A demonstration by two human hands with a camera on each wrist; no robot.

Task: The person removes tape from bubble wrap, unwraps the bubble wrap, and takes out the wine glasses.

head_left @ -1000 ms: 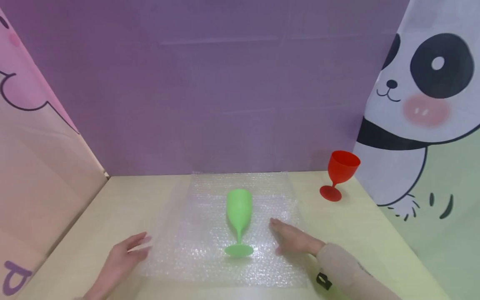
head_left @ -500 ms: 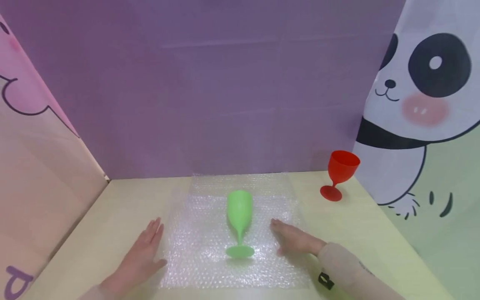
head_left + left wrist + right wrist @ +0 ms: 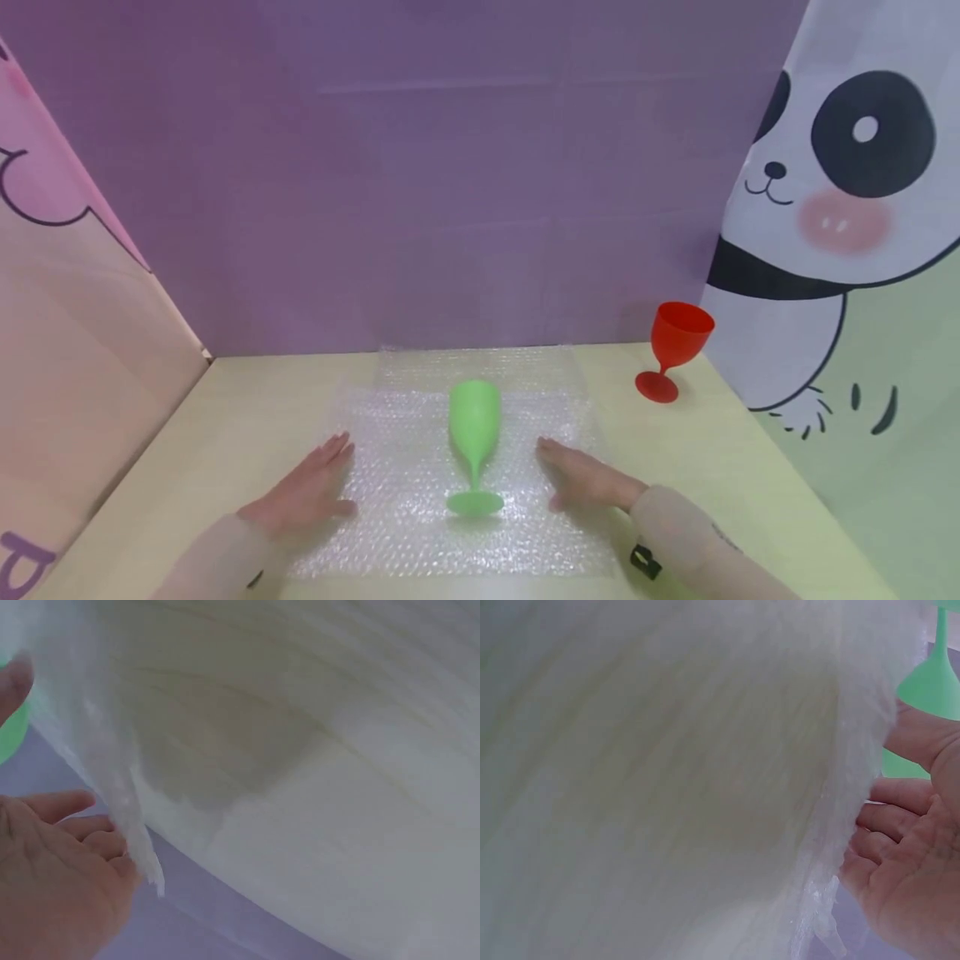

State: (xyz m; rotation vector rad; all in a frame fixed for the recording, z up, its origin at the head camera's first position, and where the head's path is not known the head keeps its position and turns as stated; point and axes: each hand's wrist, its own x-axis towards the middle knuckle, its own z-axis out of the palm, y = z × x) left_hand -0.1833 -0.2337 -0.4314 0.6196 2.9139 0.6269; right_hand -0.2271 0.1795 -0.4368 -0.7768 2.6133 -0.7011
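Observation:
A light green plastic goblet [image 3: 474,417] lies on its side on a sheet of bubble wrap [image 3: 420,537], foot toward me. At the sheet's left side, my left hand [image 3: 303,487] rests with straight fingers on the wrap. My right hand [image 3: 588,479] lies on the wrap's right side, fingers extended. Neither hand touches the goblet. In the left wrist view the left hand [image 3: 60,870] is beside the edge of the bubble wrap [image 3: 97,727]. The right wrist view has the right hand [image 3: 915,847] along the wrap's other edge, the green goblet [image 3: 930,682] behind it.
A red goblet [image 3: 681,335] stands upright at the back right of the pale wooden table [image 3: 225,417]. Behind the table hangs a purple backdrop [image 3: 450,183]. A panda-print sheet [image 3: 795,333] closes the right side, and a pink printed one [image 3: 67,292] the left.
My left hand has turned and come down from the left onto the wrap, moving right and flattening. The right hand stays where it was. The goblets have not moved.

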